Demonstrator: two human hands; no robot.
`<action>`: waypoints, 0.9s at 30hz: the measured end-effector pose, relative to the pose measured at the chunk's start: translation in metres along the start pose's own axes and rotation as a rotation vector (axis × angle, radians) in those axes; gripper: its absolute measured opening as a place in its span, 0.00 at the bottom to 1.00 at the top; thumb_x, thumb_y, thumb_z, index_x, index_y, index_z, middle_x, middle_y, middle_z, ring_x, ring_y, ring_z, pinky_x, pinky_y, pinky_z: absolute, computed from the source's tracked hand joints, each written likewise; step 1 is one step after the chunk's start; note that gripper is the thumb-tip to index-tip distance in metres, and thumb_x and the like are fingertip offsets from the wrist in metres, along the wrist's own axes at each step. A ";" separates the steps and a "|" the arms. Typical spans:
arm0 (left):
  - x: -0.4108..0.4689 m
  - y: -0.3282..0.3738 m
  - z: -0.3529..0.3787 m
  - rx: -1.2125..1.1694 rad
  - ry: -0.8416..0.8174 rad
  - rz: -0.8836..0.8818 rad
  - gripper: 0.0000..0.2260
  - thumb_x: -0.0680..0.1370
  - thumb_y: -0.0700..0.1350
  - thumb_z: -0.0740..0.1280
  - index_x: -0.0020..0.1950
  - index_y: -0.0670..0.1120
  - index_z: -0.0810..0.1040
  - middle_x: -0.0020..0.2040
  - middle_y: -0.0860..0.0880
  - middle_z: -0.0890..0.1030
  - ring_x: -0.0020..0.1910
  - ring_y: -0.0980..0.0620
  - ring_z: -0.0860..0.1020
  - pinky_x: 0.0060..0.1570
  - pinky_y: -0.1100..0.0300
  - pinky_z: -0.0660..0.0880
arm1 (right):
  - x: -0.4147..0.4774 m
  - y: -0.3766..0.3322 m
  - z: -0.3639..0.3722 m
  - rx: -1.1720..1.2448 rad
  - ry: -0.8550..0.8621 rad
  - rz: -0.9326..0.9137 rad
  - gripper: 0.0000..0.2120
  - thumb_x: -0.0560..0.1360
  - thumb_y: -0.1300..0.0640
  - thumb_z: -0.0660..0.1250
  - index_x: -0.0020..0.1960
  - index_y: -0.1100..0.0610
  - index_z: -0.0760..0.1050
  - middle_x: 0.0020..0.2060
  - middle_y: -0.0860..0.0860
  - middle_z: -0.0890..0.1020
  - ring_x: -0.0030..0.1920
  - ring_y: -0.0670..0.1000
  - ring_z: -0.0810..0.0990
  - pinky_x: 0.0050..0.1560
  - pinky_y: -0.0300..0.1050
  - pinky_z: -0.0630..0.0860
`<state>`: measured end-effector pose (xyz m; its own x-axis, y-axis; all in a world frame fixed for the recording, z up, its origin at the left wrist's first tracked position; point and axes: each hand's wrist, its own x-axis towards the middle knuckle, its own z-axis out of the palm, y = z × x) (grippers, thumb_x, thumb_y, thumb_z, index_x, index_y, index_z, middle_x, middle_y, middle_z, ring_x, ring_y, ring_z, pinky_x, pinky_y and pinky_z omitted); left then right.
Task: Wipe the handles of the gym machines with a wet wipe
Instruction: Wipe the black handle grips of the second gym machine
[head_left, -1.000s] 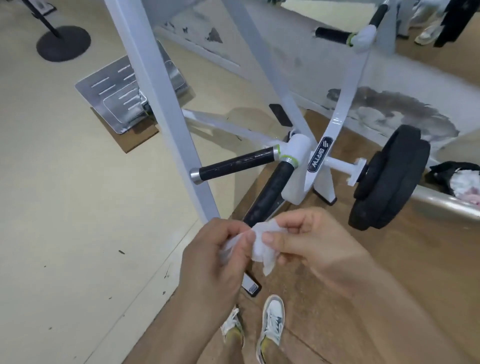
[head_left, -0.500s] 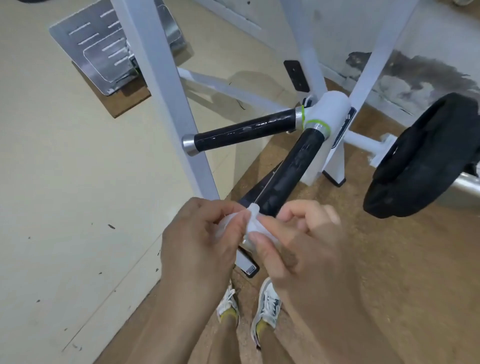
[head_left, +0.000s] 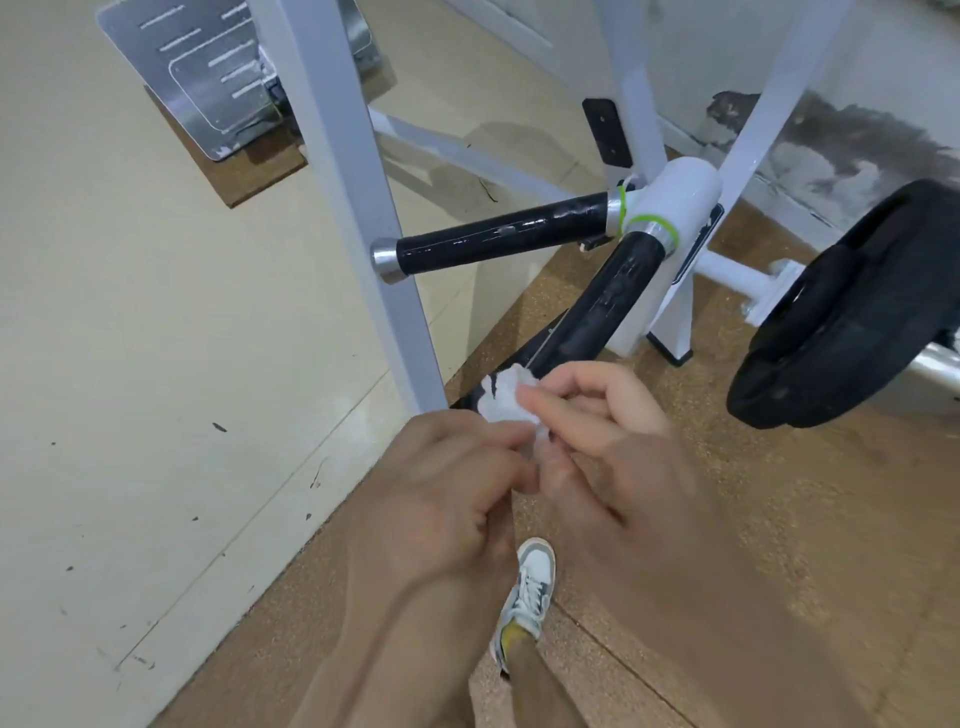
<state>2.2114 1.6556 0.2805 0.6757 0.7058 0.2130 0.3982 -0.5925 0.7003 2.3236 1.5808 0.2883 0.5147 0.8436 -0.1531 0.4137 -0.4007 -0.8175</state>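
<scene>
Two hands (head_left: 447, 499) (head_left: 613, 457) pinch one wipe (head_left: 506, 400) near two handles (head_left: 498, 241) (head_left: 602, 306).

Head-mounted, wide-angle, single view. Aimed forward and steeply down at floor (head_left: 130, 364). Closest to lens, low centre: left hand (head_left: 447, 483) and right hand (head_left: 613, 447), shoe (head_left: 527, 587) below them. Just beyond, mid-frame: horizontal handle (head_left: 498, 241) and angled handle (head_left: 608, 301). Farther off, both cropped: weight plate (head_left: 841, 312) at right edge, footplate (head_left: 208, 78) at top left.

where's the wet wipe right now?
Head view, centre: the wet wipe is bunched between the fingertips of the left hand and right hand, at the near end of the downward-slanting black handle, just right of the white frame post.
</scene>
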 end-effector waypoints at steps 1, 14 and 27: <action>-0.001 0.002 0.001 0.006 -0.004 0.052 0.12 0.68 0.33 0.64 0.38 0.48 0.84 0.46 0.58 0.84 0.47 0.55 0.78 0.46 0.70 0.71 | -0.001 0.003 -0.006 0.049 -0.066 0.027 0.14 0.78 0.58 0.62 0.61 0.51 0.78 0.55 0.41 0.72 0.52 0.44 0.77 0.52 0.34 0.73; -0.010 0.003 0.012 -0.127 0.033 -0.289 0.07 0.67 0.52 0.72 0.44 0.59 0.78 0.51 0.63 0.74 0.52 0.62 0.72 0.49 0.74 0.66 | 0.023 0.001 -0.009 -0.261 0.048 -0.209 0.11 0.70 0.63 0.67 0.49 0.52 0.83 0.41 0.44 0.79 0.35 0.43 0.77 0.36 0.41 0.77; -0.008 -0.002 0.006 -0.375 0.067 -0.502 0.12 0.69 0.48 0.70 0.50 0.61 0.78 0.47 0.59 0.81 0.46 0.60 0.81 0.47 0.60 0.77 | 0.032 -0.001 0.003 -0.370 0.002 -0.326 0.10 0.71 0.59 0.62 0.43 0.60 0.81 0.40 0.52 0.76 0.35 0.51 0.75 0.31 0.50 0.76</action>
<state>2.2087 1.6486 0.2730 0.4173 0.8927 -0.1699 0.4040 -0.0147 0.9146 2.3379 1.6092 0.2827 0.3158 0.9455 0.0792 0.7923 -0.2169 -0.5702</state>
